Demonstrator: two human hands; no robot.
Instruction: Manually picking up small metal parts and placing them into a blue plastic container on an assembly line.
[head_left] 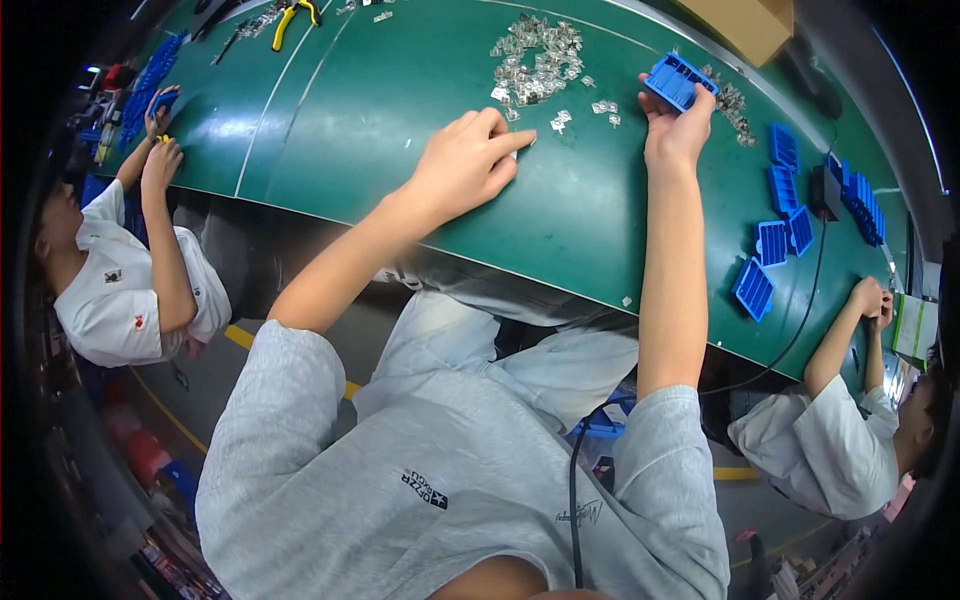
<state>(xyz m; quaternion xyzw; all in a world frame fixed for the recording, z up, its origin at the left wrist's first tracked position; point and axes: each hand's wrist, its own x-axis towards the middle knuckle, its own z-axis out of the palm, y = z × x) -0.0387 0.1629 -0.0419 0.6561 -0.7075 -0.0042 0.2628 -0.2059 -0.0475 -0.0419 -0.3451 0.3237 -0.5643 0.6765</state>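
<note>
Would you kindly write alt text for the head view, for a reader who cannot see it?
A person's right hand holds up a blue plastic tray over a green table, while the left hand pinches at the surface near a pile of small metal parts. More blue trays lie to the right; co-workers sit on both sides.

Blue ribbed tray [679, 80]; silver metal clips [538, 60]; green table [400, 110]; yellow-handled pliers [294, 15].

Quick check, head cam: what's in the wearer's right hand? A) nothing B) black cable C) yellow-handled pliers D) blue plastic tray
D: the right hand grips a small blue plastic tray, raised over the green table, while the left hand rests fingertips down on the table near the pile of small metal parts.
</note>
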